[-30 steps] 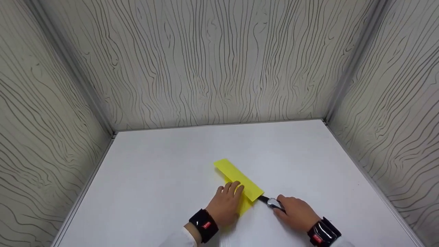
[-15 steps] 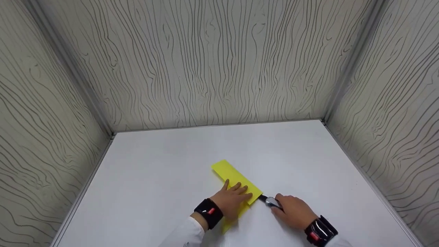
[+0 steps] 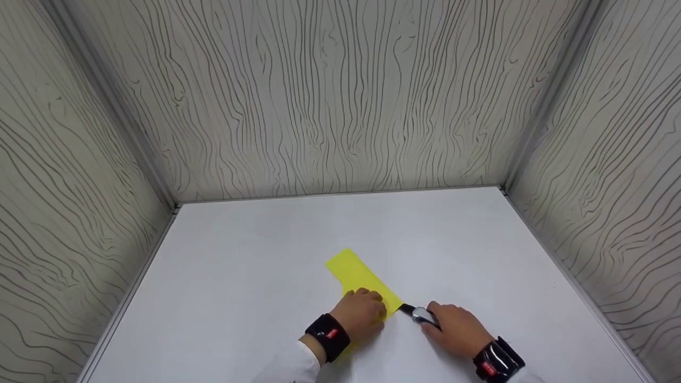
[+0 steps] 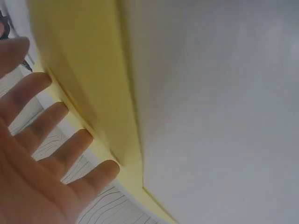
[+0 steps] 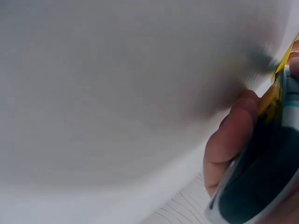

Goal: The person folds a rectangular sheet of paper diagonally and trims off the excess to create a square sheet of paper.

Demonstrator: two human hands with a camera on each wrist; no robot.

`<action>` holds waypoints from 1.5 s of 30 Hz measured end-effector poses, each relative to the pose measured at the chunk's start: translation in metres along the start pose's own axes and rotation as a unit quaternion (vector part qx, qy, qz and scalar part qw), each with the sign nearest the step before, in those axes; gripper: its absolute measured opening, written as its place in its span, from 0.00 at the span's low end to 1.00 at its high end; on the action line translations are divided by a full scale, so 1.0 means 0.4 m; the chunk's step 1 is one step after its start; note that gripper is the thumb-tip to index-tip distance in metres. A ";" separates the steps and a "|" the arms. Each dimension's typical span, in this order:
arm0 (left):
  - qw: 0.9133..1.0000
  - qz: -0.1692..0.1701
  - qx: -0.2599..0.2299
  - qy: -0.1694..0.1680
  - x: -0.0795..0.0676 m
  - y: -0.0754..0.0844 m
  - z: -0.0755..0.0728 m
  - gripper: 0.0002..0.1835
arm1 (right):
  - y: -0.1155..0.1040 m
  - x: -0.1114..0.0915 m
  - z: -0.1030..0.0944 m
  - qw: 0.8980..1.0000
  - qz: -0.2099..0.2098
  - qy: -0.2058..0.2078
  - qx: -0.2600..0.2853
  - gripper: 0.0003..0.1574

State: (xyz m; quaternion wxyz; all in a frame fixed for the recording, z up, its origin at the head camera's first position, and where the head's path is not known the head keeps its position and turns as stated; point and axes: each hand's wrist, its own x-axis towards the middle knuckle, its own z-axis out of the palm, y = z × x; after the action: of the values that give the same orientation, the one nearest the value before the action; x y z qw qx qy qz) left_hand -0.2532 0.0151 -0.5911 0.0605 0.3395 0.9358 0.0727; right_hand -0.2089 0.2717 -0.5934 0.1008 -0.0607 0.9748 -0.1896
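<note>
Head view shows one yellow paper (image 3: 362, 274) on the white table (image 3: 255, 276), its long axis slanting from far left to near right. One black-and-silver tool (image 3: 421, 315) points left and slightly away, its dark tip at the paper's near right corner. Of two hands, the left hand (image 3: 359, 314) rests loosely on the paper, gripping nothing; the right hand (image 3: 458, 331) wraps its fingers around the tool.
</note>
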 end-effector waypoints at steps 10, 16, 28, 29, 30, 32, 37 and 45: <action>0.999 -0.027 0.024 0.014 0.000 0.003 0.018 0.12 | -0.025 -0.013 0.008 1.000 0.003 -0.013 0.007 0.11; 0.999 -0.036 -0.012 0.010 -0.005 -0.001 0.013 0.09 | -0.024 -0.009 0.013 1.000 -0.010 -0.013 -0.001 0.11; 0.999 -0.025 -0.025 0.009 -0.006 -0.010 0.002 0.09 | -0.004 -0.006 0.016 1.000 -0.026 -0.008 -0.015 0.14; 0.999 -0.022 -0.023 0.011 -0.007 -0.010 0.001 0.09 | -0.002 -0.006 0.016 0.999 -0.035 -0.004 -0.015 0.14; 0.999 -0.018 -0.022 0.015 -0.008 -0.011 0.001 0.09 | 0.001 -0.005 0.017 0.999 -0.045 0.002 -0.019 0.14; 0.999 -0.011 -0.019 0.024 -0.010 -0.010 0.000 0.08 | 0.008 -0.005 0.018 0.997 -0.065 0.014 -0.029 0.14; 0.999 0.002 -0.024 0.034 -0.016 -0.011 -0.007 0.08 | 0.021 -0.004 0.013 0.995 -0.083 0.026 -0.040 0.14; 0.999 0.009 -0.048 0.009 -0.026 -0.021 -0.021 0.14 | 0.019 -0.001 0.004 0.996 -0.086 0.014 -0.034 0.12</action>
State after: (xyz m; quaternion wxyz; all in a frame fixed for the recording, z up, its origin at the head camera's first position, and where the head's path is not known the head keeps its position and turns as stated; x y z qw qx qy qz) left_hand -0.2520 0.0011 -0.5836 0.0680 0.3437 0.9287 0.1213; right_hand -0.2088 0.2780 -0.5977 0.0687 -0.1448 0.9732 -0.1650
